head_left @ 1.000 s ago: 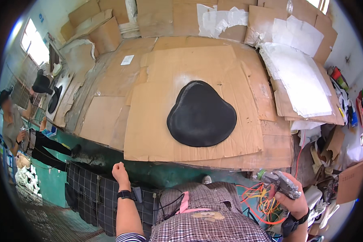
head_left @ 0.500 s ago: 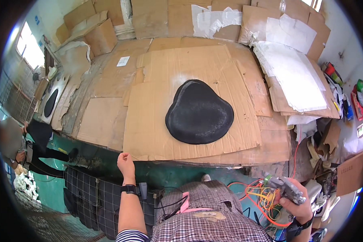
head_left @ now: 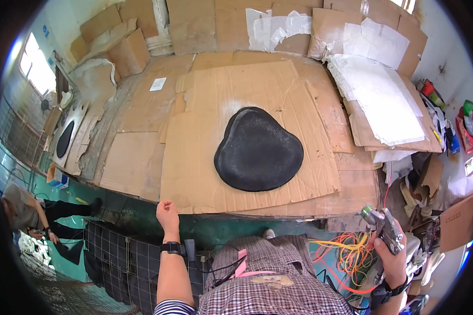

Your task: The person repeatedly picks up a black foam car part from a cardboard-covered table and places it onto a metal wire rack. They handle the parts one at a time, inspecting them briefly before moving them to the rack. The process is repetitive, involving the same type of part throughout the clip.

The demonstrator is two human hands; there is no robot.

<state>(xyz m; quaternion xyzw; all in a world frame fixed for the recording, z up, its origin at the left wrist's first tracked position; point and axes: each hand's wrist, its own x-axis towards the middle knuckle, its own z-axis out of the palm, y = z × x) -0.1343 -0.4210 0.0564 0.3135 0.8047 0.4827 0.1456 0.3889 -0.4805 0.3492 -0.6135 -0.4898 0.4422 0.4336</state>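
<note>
A black foam-like pad (head_left: 258, 149) with three rounded lobes lies on a cardboard sheet (head_left: 194, 178) in the middle of the table. Pale, powdery marks show on its top. Off the table's right front corner, my right hand (head_left: 395, 262) grips a metal spray gun (head_left: 388, 231) with a green nozzle end, held raised and apart from the pad. My left hand (head_left: 167, 214) is at the table's front edge, left of the pad. Its fingers are curled closed, and nothing shows in them.
Yellow and orange hoses (head_left: 352, 252) hang in a tangle by my right arm. Wire racks with dark pads (head_left: 123, 257) stand at my left. A co-worker (head_left: 23, 210) holds a dark piece at far left. White sheeting (head_left: 376, 100) covers cardboard at right; clutter lies beyond it.
My right hand has moved slightly right and turned the spray gun more upright. The left hand has dropped a little. The co-worker has lowered the dark piece. The pad has stayed put.
</note>
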